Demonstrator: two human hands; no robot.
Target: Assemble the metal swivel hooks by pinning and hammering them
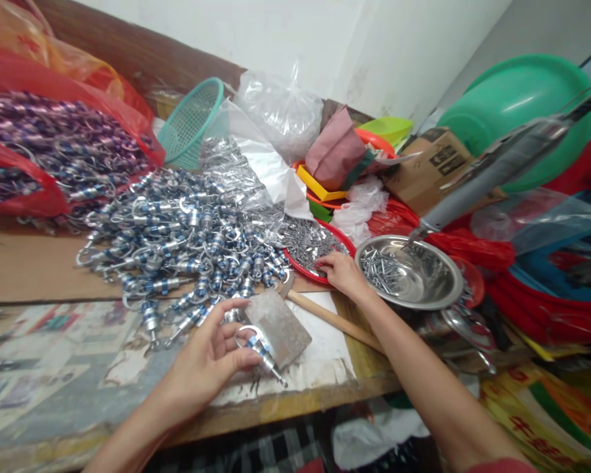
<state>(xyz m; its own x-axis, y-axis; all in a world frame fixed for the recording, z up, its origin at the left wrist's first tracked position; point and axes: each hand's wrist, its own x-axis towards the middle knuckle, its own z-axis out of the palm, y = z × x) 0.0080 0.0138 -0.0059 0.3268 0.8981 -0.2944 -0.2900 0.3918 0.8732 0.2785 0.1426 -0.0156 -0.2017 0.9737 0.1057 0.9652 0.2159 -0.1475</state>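
Note:
My left hand (221, 348) grips a blue-and-silver metal fitting with a curved ring (263, 351) between thumb and fingers, its thin tip pointing down to the right. Just behind the fitting lies a flat square metal block (278, 325). My right hand (343, 272) reaches to a red plate (320, 276) heaped with small flat metal pieces (310, 243). Its fingertips are pinched together at the pile's edge; whatever is between them is too small to make out. A hammer (329, 318) with a wooden handle rests beside the block, partly under my right forearm.
Many similar blue-and-silver fittings (177, 230) are heaped on cardboard to the left, by a red bag (148, 148) of purple ones. On the right, a steel bowl (438, 276) holds metal pins, with a grey rod-like tool (492, 171) above it. Behind stands a green basket (190, 125).

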